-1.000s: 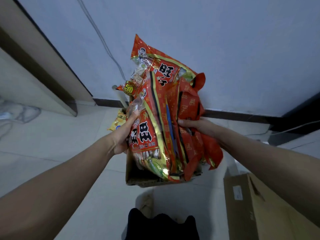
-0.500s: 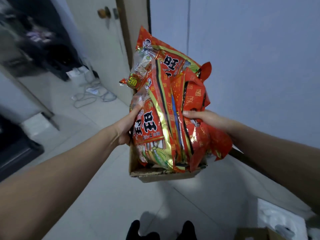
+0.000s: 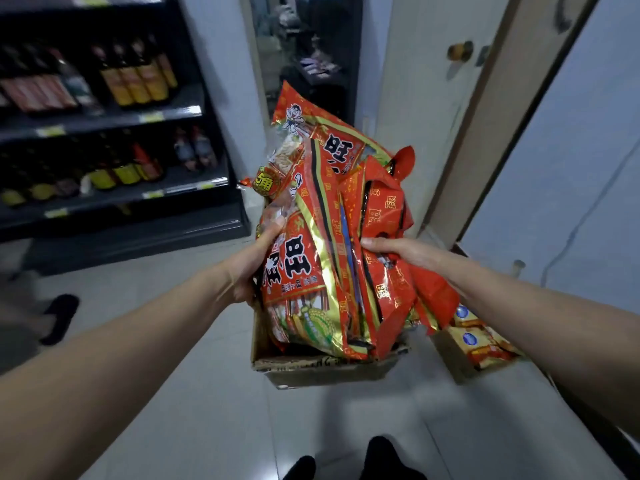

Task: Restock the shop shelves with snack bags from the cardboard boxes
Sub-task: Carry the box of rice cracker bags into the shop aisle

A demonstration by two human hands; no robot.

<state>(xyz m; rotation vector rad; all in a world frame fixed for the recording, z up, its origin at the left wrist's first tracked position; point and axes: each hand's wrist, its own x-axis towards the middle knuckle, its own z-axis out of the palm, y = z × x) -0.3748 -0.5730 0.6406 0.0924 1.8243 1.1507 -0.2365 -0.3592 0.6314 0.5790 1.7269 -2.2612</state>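
Note:
A bundle of several red and gold snack bags [image 3: 332, 237] stands upright between my hands, above an open cardboard box [image 3: 322, 368] whose near rim shows under it. My left hand [image 3: 251, 268] grips the bundle's left side, thumb on the front bag. On the right side, my right hand [image 3: 398, 252] clasps the bags with fingers curled over their edges. Whether the bags rest in the box or are lifted clear of it I cannot tell. Dark shop shelves [image 3: 114, 119] stand at the upper left.
The shelves hold rows of bottles [image 3: 138, 77]. A second cardboard box [image 3: 450, 358] with yellow-orange packets [image 3: 485, 341] sits on the tiled floor at right, by a pale door [image 3: 433, 98]. Another person's dark shoe [image 3: 59, 317] is at left; my feet [image 3: 346, 462] show below.
The view has swung left: the plain wall gave way to the doorway, then the shop shelves. Both hands keep the same grip on the snack bags over the box.

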